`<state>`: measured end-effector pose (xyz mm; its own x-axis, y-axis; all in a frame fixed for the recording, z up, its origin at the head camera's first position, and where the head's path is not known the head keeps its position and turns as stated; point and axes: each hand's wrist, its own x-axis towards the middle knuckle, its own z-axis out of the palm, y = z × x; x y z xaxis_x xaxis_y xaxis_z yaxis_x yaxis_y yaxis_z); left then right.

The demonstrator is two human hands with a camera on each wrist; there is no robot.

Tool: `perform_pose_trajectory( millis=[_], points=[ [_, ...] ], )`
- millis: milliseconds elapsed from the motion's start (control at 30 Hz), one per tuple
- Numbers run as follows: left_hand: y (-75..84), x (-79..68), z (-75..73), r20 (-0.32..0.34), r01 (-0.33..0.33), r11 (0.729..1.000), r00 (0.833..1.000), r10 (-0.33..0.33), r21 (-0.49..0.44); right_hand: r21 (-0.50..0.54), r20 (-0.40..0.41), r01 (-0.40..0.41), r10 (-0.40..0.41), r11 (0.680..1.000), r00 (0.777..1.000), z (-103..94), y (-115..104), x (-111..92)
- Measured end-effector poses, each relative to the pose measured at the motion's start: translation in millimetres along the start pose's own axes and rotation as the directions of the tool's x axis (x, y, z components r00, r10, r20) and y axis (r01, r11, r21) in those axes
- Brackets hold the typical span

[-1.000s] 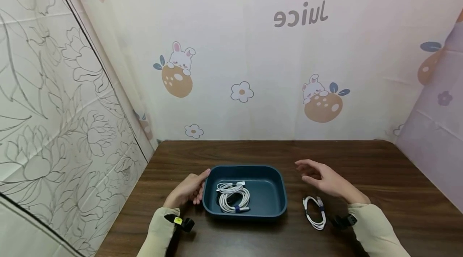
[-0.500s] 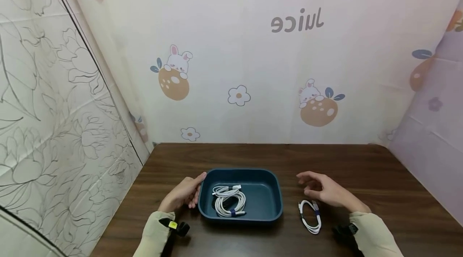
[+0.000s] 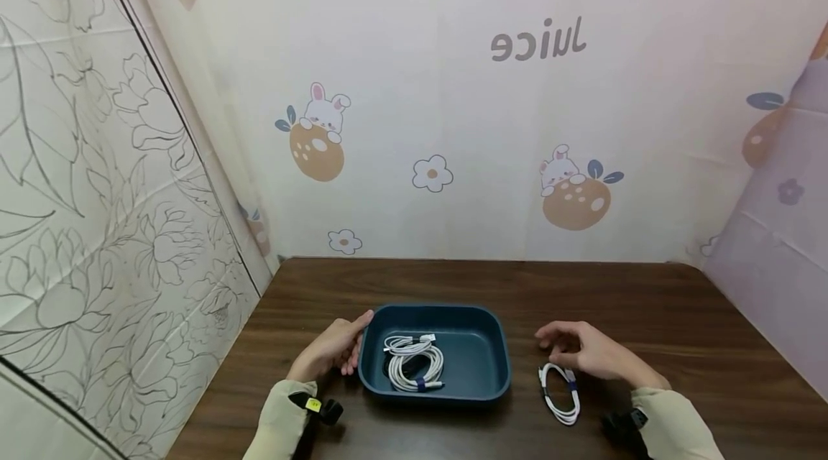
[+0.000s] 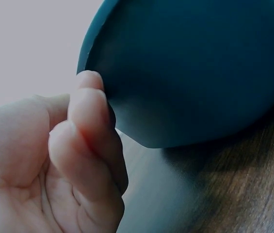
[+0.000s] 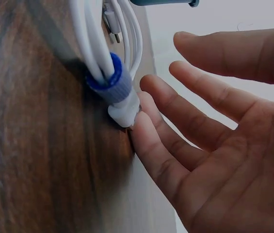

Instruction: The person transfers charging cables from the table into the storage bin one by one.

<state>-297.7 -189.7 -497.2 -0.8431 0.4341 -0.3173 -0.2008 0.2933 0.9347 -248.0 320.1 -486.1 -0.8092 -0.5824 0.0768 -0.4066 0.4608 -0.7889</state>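
Note:
A dark blue rectangular box [image 3: 475,366] stands on the table, with several coiled white cables [image 3: 417,368] in its left half. At the box's left end, my left hand [image 3: 334,347] holds the rim, thumb on top and fingers curled against the outer wall; the left wrist view shows the fingertips at the wall [image 4: 190,73]. Right of the box lies a coiled white charging cable [image 3: 561,410] tied with a blue strap [image 5: 112,80]. My right hand [image 3: 591,354] hovers just above it, fingers loosely bent and spread, the lowest ones beside the white plug [image 5: 123,112].
The brown wooden table [image 3: 446,438] reaches back to a patterned curtain [image 3: 433,86]. Another curtain [image 3: 116,230] with flower outlines hangs along the left side. A dark strap with a small camera [image 3: 331,412] sits on the left wrist.
My right hand has come down closer to the loose cable's upper end, its fingers a little more bent. The left hand stays at the box, and the box and cables keep their places.

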Motion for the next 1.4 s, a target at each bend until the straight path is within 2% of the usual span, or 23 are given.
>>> perform_pose_trajectory(
  millis=[300,733,900,1400],
  points=[
    [1.7,-1.6,0.2,-0.008,-0.005,1.000,1.000,0.005,-0.001,0.062,0.078,-0.015,0.010,0.998,0.997,0.1,-2.5,3.0],
    [1.5,-0.8,-0.7,-0.004,-0.003,1.000,1.000,0.003,-0.004,0.083,0.124,-0.002,-0.008,0.997,0.992,-3.2,0.1,1.8],
    [1.9,-0.4,-0.6,-0.003,0.006,1.000,1.000,-0.006,-0.003,0.099,0.130,0.006,-0.019,0.995,0.991,-2.1,2.8,0.8],
    [0.6,1.2,0.0,0.003,0.006,1.000,1.000,-0.006,-0.007,0.052,0.102,0.069,-0.074,0.996,0.992,-1.1,8.1,0.2]
  ],
)
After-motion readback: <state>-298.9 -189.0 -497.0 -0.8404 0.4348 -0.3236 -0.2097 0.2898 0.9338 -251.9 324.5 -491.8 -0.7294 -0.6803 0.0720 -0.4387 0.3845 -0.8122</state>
